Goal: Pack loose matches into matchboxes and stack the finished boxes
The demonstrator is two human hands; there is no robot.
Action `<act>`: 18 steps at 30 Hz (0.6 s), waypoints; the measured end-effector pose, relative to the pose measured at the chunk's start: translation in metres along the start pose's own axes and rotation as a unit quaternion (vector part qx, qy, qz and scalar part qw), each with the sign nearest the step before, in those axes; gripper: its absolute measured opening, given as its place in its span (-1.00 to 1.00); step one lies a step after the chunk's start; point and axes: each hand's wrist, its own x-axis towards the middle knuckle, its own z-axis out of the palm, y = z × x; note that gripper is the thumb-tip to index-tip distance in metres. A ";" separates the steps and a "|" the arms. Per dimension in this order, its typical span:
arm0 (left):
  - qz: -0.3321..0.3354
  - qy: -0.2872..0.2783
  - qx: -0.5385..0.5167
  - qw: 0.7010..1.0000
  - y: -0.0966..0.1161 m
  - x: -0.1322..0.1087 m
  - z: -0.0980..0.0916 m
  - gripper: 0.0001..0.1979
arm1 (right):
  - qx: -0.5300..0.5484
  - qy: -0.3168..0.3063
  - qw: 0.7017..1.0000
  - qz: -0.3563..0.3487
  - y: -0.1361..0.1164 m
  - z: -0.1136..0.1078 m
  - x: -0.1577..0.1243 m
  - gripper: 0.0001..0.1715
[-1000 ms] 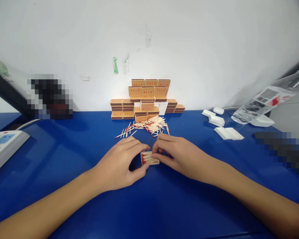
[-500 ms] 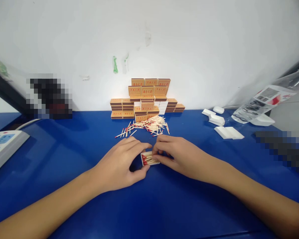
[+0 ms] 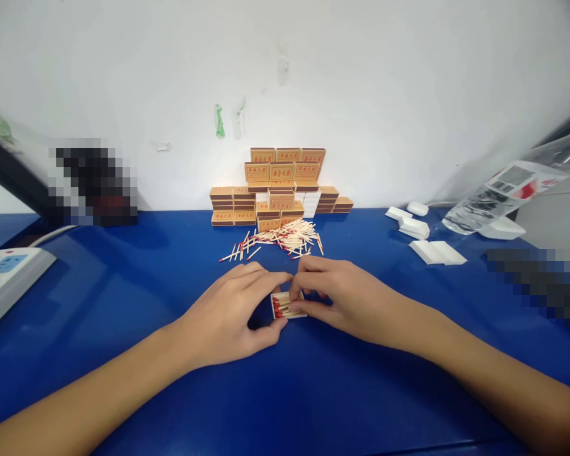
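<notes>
A small white matchbox tray (image 3: pixel 272 306) lies on the blue table, filled with red-tipped matches (image 3: pixel 280 306) whose heads point left. My left hand (image 3: pixel 232 310) grips the tray from the left, thumb at its near edge and fingers at the far edge. Over the tray's right end, the thumb and fingers of my right hand (image 3: pixel 330 288) are pinched together on the matches inside. Their tips partly hide the matches there. Just beyond both hands is a loose heap of matches (image 3: pixel 294 238), spread thinner towards the left.
Stacked matchboxes (image 3: pixel 281 172) stand against the wall behind the heap. White folded pieces (image 3: pixel 437 252) and a plastic bottle (image 3: pixel 484 193) are at the right. A power strip (image 3: pixel 19 275) sits at the left edge. Pixelated dark objects are on both sides.
The tray has shifted very slightly right and nearer, with my left fingertips following it. My right fingers remain over its right end. The heap and stacked boxes look unchanged.
</notes>
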 end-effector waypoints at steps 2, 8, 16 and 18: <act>0.008 0.001 0.008 1.000 0.000 0.000 0.000 -0.54 | -0.003 -0.005 1.000 0.000 -0.001 0.001 0.001 -0.94; 0.013 0.002 0.011 1.000 0.001 0.000 0.001 -0.51 | -0.019 0.002 1.000 0.002 -0.004 0.002 0.002 -0.93; 0.011 0.000 0.020 1.000 0.002 0.001 0.000 -0.53 | -0.044 0.003 0.999 0.000 -0.004 0.001 0.001 -0.91; 0.011 0.000 0.021 1.000 0.002 0.000 0.000 -0.52 | -0.048 0.010 0.999 0.000 -0.004 0.001 0.001 -0.92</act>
